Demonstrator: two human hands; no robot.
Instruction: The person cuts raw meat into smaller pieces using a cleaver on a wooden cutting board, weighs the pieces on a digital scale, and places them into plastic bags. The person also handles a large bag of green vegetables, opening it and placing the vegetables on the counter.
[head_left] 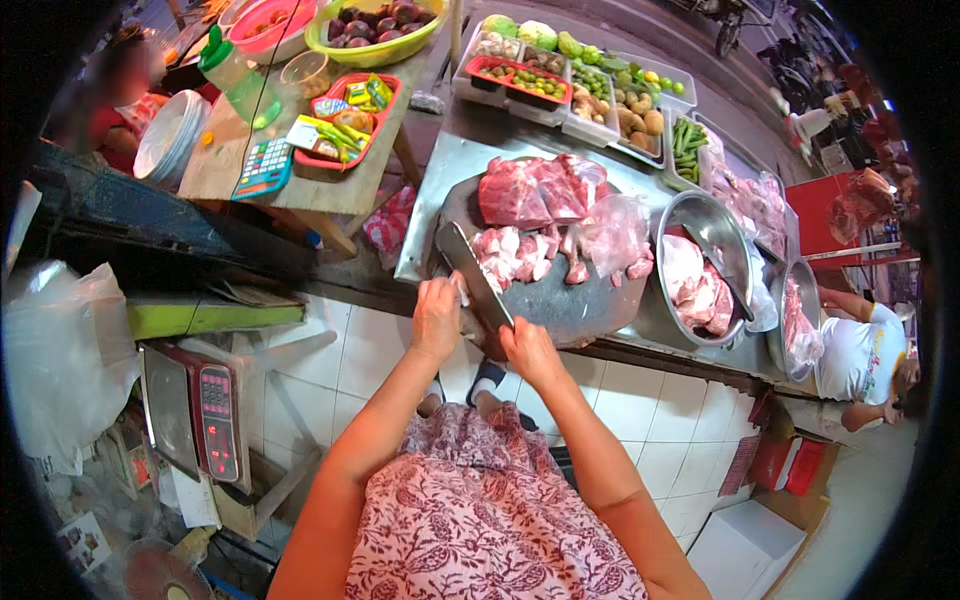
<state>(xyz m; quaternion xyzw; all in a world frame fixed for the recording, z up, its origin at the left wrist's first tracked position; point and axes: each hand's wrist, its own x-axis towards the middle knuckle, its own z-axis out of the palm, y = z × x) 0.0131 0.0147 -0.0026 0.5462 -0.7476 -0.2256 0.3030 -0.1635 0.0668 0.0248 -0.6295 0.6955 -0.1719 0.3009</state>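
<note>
My right hand [533, 350] is closed round the handle of a broad-bladed knife [472, 270], its blade slanting up and left over the near left edge of a round dark chopping board [580, 312]. Left of the blade, my left hand [437, 315] is closed on a small pale piece of meat [460, 287], mostly covered by the fingers. Just right of the blade lie cut chunks of meat [513, 255]. Behind them sits a large red slab of meat [540, 192]. A clear plastic bag [613, 235] rests on the board's right side.
A steel bowl [703, 213] with meat and a dark-handled utensil stands right of the board. Vegetable trays [600, 110] line the counter's back. At left are a wooden table [222, 168] with a calculator [264, 168], and a weighing scale [168, 405]. A person [862, 350] is at far right.
</note>
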